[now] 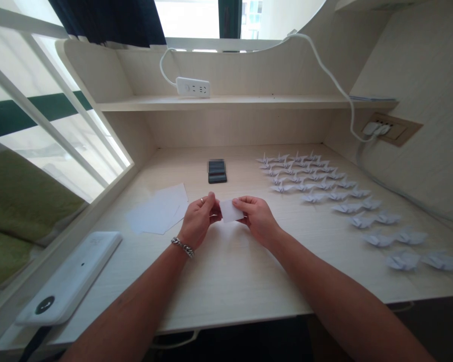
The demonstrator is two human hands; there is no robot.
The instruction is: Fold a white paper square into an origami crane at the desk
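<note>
Left hand [200,218] and right hand [258,218]: both raised just above the desk [230,281], fingertips pinched closed on opposite edges of a small folded paper [231,210], white, held between them at mid-desk. Left hand on the paper's left edge, with a ring [202,200] on one finger and a metal chain bracelet [182,247] at the wrist; right hand on the paper's right edge, fingers curled in. Nearer than the folded paper and well to its left: flat white device [71,276] with a round dark mark, lying at the desk's near left edge. Just left of the folded paper, close beside the left hand: loose white sheets [158,211], overlapping, flat on the desk. Right of the folded paper and running from nearer to farther than it: paper cranes [324,191], white, set out in rows, the nearest well apart from each other, the farthest packed close. Beyond the folded paper, slightly left: small black object [217,171], upper part blurred, kind not discernible. Farther beyond and above: shelf [219,103] bearing a white power strip [193,87]. Far right of the folded paper, on the side wall: socket plate [388,129] with white plugs, and a white cable [324,70] running up from it toward the window.
</note>
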